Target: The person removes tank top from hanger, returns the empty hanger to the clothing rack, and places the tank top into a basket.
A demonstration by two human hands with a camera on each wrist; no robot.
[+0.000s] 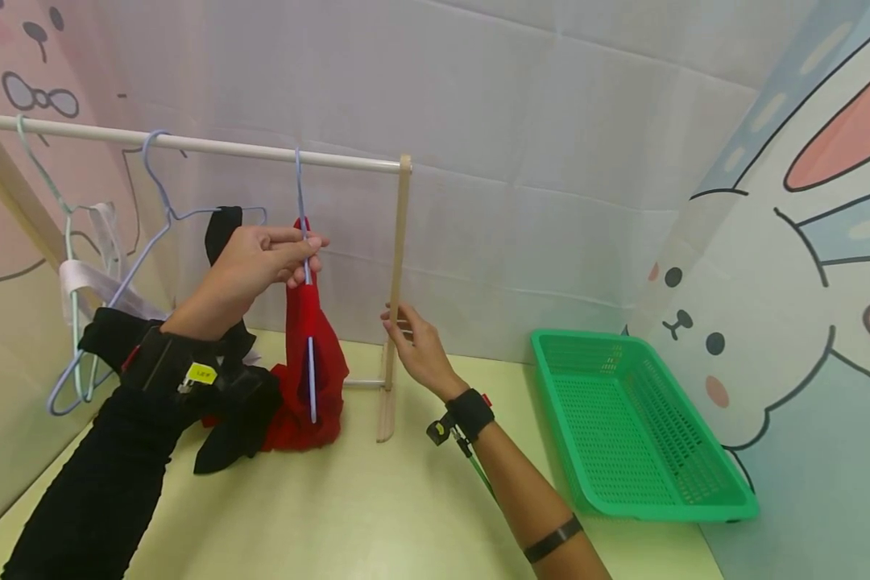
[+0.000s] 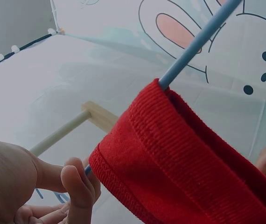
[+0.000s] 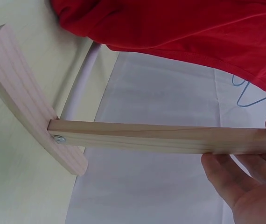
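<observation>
In the head view, my left hand (image 1: 264, 258) pinches a blue hanger (image 1: 300, 181) between thumb and fingers, just below its hook. The hook is over the rack's white rail (image 1: 225, 148). A red garment (image 1: 299, 322) with ribbed edging hangs on that hanger, its lower part bunched near the table. In the left wrist view, the hanger's bar passes through the red cloth (image 2: 170, 149). My right hand (image 1: 422, 350) holds the rack's wooden end post (image 1: 400, 242). The right wrist view shows thumb and fingers on opposite sides of the post (image 3: 170, 137).
Left along the rail hang another blue hanger (image 1: 161, 189) with a black garment (image 1: 225, 229) and a mint hanger (image 1: 43, 173) with a white garment (image 1: 119, 286). A green basket (image 1: 623, 435) stands on the table's right, beside a rabbit-printed curtain (image 1: 768, 322).
</observation>
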